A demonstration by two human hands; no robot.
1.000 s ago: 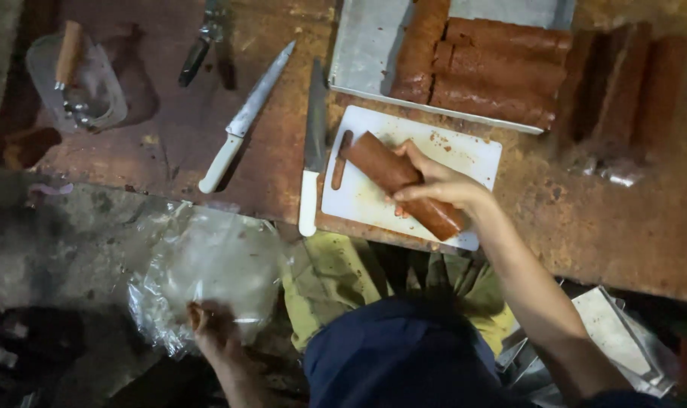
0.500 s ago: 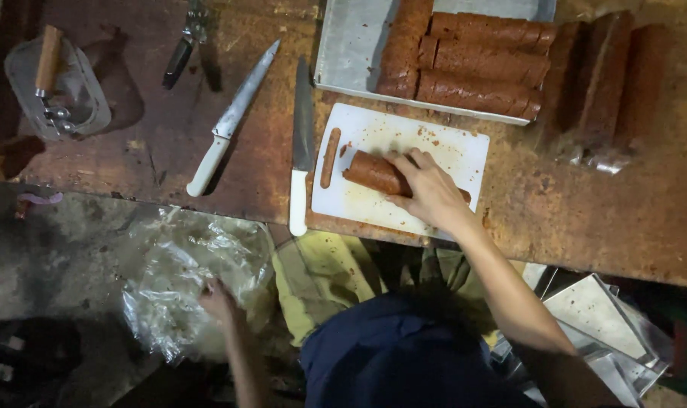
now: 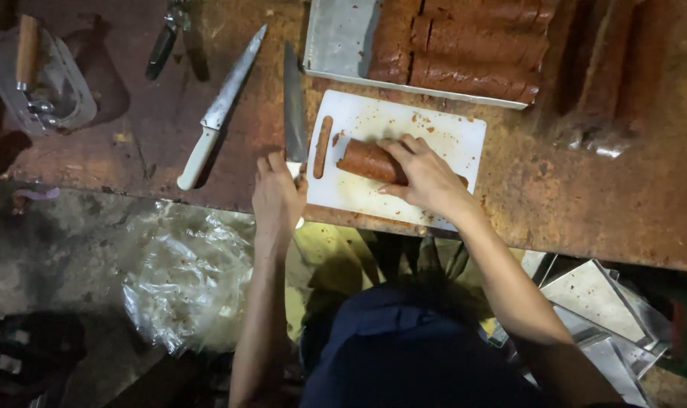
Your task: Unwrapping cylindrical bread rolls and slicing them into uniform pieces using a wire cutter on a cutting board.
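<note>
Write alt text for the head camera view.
A person's right hand presses a reddish-brown log onto a white cutting board while the left hand grips the handle of a large knife beside it. A second knife lies on the rusty table.

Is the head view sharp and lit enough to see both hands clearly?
Head view: the white cutting board is brightly lit; right hand on the brown roll and left hand at the knife read clearly, slightly soft; the floor below is dim.
</note>
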